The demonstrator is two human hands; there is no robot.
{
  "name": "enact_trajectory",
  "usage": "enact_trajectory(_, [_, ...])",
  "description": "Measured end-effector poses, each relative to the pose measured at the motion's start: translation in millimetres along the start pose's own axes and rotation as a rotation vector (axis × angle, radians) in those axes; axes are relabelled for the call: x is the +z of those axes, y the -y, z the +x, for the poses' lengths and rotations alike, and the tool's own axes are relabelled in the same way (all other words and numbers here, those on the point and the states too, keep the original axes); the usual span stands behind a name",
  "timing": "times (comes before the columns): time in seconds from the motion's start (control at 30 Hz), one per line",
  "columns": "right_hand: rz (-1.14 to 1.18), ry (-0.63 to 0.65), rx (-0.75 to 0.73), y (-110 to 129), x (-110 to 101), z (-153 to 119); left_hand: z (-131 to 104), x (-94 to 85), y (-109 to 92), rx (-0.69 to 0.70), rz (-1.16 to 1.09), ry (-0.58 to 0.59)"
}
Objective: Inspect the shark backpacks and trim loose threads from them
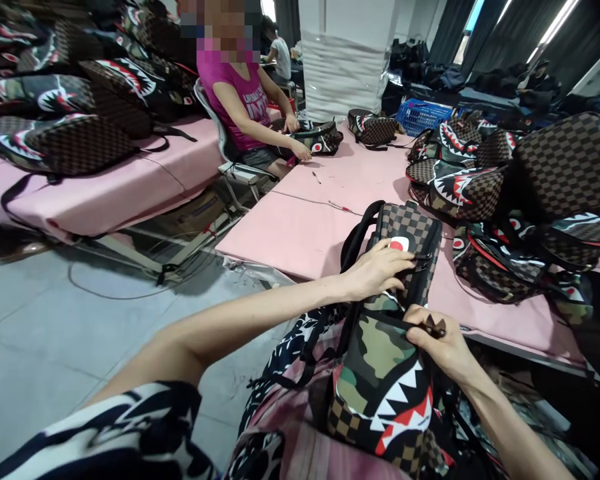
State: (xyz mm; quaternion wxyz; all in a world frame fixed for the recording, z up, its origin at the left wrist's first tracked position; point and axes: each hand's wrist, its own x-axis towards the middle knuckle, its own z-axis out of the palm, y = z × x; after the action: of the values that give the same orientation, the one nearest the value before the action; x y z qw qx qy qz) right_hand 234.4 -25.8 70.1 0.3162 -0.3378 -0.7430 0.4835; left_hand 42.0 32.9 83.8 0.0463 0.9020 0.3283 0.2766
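A camouflage and brown-checked backpack (387, 347) with a shark-mouth print lies across my lap, its far end resting on the pink table's edge. My left hand (380, 270) lies on its upper part beside the red-and-white eye patch (399, 245), fingers spread. Lower down and to the right, my right hand (437, 337) is closed at the bag's side edge, pinching a small dark tool that looks like thread snips (434, 326). The snips' lower part is hidden in the hand. A black strap (355, 243) loops out at the bag's left.
The pink table (300, 230) holds piled backpacks (465, 190) at the right and a blue basket (423, 117) behind. A person in a pink shirt (243, 100) handles another backpack across the table. More bags (75, 143) lie on the left table.
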Motion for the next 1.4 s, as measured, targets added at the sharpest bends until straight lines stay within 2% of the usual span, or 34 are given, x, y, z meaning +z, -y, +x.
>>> enact_trajectory(0.1, [-0.069,0.001,0.0,11.4,-9.3,-5.0,-17.3,-21.0,-22.0,0.009,-0.155,0.107])
enact_trajectory(0.17, [-0.161,0.016,-0.007,19.7,-14.8,-9.6,-32.8,-30.6,-37.3,0.02,-0.168,0.209])
enact_trajectory(0.23, [-0.313,0.083,-0.025,26.0,-17.5,-16.3,-48.1,-33.1,-50.5,0.001,-0.133,0.228])
enact_trajectory(0.33, [-0.584,0.124,-0.135,27.1,-14.0,-30.5,-67.9,-22.9,-67.6,-0.078,-0.025,0.129])
enact_trajectory(0.43, [-0.837,0.001,-0.314,17.2,-2.6,-45.7,-83.8,-3.1,-80.5,-0.137,0.061,-0.057])
enact_trajectory(0.53, [-0.988,-0.083,-0.493,4.8,9.8,-55.8,-96.2,13.6,-84.5,-0.084,0.06,-0.229])
enact_trajectory(0.63, [-1.05,-0.083,-0.594,-3.2,17.0,-60.1,-103.5,19.1,-80.8,0.038,0.045,-0.271])
enact_trajectory(0.73, [-1.058,-0.035,-0.582,-6.6,18.7,-61.7,-106.5,17.2,-75.2,0.106,0.038,-0.258])
enact_trajectory(0.9, [-1.015,0.028,-0.538,-6.3,16.9,-63.1,-109.0,18.7,-69.5,0.126,-0.003,-0.255])
enact_trajectory(1.07, [-0.84,0.06,-0.416,-4.0,8.4,-63.8,-107.6,24.6,-70.8,0.073,-0.1,-0.203])
enact_trajectory(1.2, [-0.694,0.1,-0.325,-2.4,2.6,-65.1,-112.1,27.8,-76.2,0.03,-0.129,-0.208])
enact_trajectory(1.4, [-0.813,0.08,-0.33,-0.5,12.1,-65.7,-125.8,30.1,-80.1,-0.097,-0.231,-0.249])
